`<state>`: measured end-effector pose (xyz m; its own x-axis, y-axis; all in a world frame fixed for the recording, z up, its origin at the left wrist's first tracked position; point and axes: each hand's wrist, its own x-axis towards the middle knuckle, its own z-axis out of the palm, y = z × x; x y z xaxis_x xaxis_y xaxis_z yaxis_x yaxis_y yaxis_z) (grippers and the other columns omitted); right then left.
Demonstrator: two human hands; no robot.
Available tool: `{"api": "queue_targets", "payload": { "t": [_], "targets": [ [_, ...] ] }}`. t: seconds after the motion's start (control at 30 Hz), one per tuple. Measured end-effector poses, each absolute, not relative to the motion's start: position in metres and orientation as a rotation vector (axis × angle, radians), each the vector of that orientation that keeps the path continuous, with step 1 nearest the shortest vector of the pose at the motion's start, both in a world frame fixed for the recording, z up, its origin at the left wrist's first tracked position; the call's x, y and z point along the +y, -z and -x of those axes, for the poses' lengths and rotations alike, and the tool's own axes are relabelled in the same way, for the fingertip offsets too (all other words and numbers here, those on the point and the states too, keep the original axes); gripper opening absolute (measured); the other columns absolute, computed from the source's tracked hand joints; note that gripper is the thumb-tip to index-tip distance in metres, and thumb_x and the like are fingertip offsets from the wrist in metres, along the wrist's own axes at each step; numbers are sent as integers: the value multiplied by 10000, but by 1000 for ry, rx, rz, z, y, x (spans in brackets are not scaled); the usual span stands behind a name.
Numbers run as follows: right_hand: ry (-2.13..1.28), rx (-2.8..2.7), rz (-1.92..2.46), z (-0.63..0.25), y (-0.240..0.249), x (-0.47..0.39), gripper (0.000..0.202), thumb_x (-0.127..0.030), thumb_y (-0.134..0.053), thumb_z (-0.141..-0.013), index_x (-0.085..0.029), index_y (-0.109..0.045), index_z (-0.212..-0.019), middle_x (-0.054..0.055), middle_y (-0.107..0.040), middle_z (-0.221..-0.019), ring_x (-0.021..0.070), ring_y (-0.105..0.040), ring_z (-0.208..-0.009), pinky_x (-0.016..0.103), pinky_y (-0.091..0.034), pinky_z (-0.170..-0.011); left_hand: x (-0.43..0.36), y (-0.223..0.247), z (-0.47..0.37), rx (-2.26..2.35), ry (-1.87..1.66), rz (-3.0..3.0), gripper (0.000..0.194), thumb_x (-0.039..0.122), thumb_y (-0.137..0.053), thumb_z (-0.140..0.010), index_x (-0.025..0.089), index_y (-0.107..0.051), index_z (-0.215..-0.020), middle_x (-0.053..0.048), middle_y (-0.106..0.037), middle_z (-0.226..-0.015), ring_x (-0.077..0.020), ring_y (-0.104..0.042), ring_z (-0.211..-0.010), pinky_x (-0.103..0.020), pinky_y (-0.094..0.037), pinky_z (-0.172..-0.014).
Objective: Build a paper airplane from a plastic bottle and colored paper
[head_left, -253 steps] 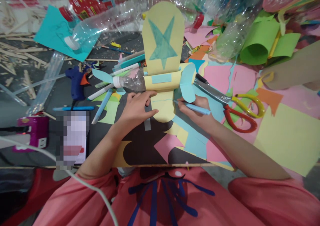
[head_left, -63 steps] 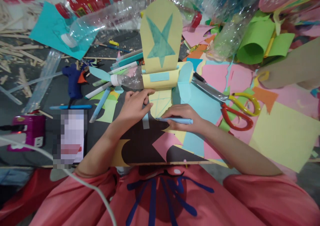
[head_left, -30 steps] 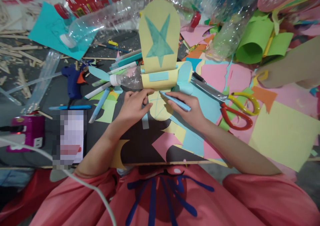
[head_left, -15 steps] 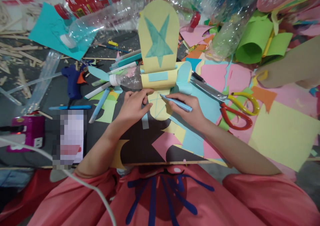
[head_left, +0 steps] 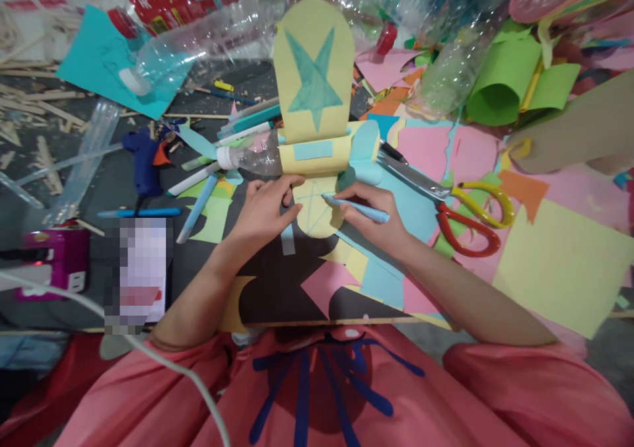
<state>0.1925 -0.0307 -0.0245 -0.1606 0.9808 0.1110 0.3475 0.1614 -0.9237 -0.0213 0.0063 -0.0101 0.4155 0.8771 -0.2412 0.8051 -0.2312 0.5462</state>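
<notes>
A plane-like model made from a clear plastic bottle (head_left: 260, 155) wrapped in yellow paper lies in front of me. Its upper yellow wing (head_left: 315, 74) bears a filled green-blue star. On the lower yellow wing (head_left: 311, 221) are thin crossing blue lines, like a star outline. My right hand (head_left: 380, 217) grips a light-blue marker (head_left: 364, 210), its tip at the lines on that wing. My left hand (head_left: 265, 212) rests at the wing's left side, thumb and forefinger apart, with no object in it. Some of its other fingers are curled and partly hidden.
Scissors (head_left: 436, 193) with red and yellow handles lie at right on paper scraps. Left of the model are several markers (head_left: 198, 206), a blue glue gun (head_left: 143, 163) and a phone (head_left: 143, 269). Plastic bottles (head_left: 198, 47) crowd the back. A white cable (head_left: 188, 374) crosses the lower left.
My right hand has shifted slightly right and down, carrying the marker tip a short way over the lower wing. My left hand stays in place.
</notes>
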Motion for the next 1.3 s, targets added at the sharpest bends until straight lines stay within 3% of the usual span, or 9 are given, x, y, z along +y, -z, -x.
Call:
{"api": "queue_targets", "payload": {
  "t": [1.03, 1.3],
  "targets": [
    [-1022, -1550, 1345, -192, 23, -31, 132, -205, -462, -659, -213, -489, -530, -29, -534, -505, 113, -433, -490, 263, -352, -491, 7, 9, 22, 1415, -150, -2062, 382, 287, -511, -867, 226, -563, -1241, 11, -555, -819, -185, -552, -817, -393, -329, -936],
    [-1009, -1520, 1324, -190, 21, -32, 134, -222, -429, -624, -221, -434, -490, -26, -458, -460, 109, -386, -458, 266, -326, -473, 6, 9, 22, 1407, -162, -2065, 376, 284, -508, -867, 228, -559, -1234, 9, -559, -820, -184, -547, -818, -397, -335, -938]
  ]
}}
